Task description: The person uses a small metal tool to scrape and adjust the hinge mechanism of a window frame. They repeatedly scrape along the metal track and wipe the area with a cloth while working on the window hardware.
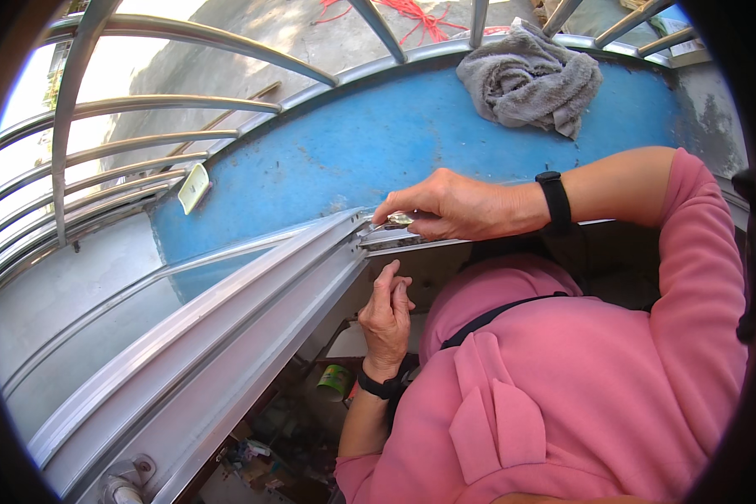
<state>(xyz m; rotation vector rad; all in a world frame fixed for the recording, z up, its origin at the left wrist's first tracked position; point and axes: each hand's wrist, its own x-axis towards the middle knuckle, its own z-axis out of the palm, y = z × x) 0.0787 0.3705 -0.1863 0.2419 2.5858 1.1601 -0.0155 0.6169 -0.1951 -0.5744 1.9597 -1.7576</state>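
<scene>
Reaching to the window track (386, 239) at the dial's centre, my right hand (454, 206) sat toward two o'clock, thumb and fingertips nearly together; whether they gripped anything, I couldn't tell. My left hand (385, 319) hung at six, fingers loosely curled, holding nothing I could see, near the silver frame (260, 328) running toward eight. A grey cloth (529, 76) lay at one o'clock.

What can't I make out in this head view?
In the head view:
- Anything the right hand may pinch: hidden by the hand itself.
- Window track beneath it: partly covered by that hand.
- Red cord: cut off by the top edge.
- Small clutter below: too dark, too small.
</scene>
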